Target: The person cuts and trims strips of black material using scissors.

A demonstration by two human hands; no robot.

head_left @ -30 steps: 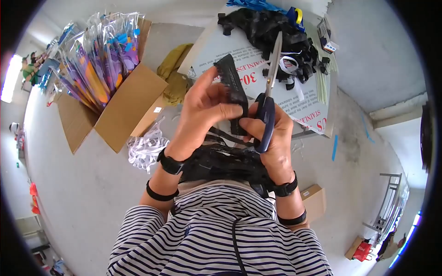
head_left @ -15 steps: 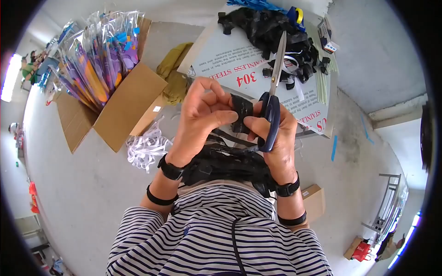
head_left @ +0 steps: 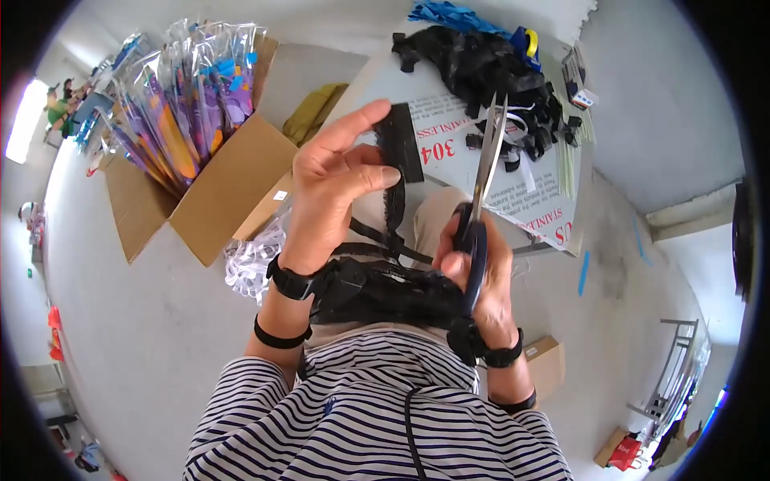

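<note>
My left hand point(head_left: 325, 192) pinches a black fabric strip point(head_left: 407, 144) between thumb and fingers. The strip stands upright, and a longer black piece hangs below it toward my lap. My right hand point(head_left: 493, 268) is closed around the dark blue handles of a pair of scissors point(head_left: 492, 156). Their blades point away from me and are slightly apart, to the right of the strip and not touching it. Black fabric point(head_left: 385, 297) lies bunched across my lap. Beyond my hands, a heap of black fabric pieces point(head_left: 465, 68) rests on a printed board point(head_left: 545, 208).
At left stands an open cardboard box point(head_left: 228, 184) full of plastic-wrapped purple and orange items point(head_left: 180, 120). White ribbon point(head_left: 253, 264) lies beside it. On the board's far side are blue strips point(head_left: 457, 16), a yellow-and-blue roll point(head_left: 529, 44) and a small box point(head_left: 579, 80).
My hands have moved apart. The left has gone up and left with the black strip, now showing longer. The right has drawn down with the scissors, whose blades have parted slightly.
</note>
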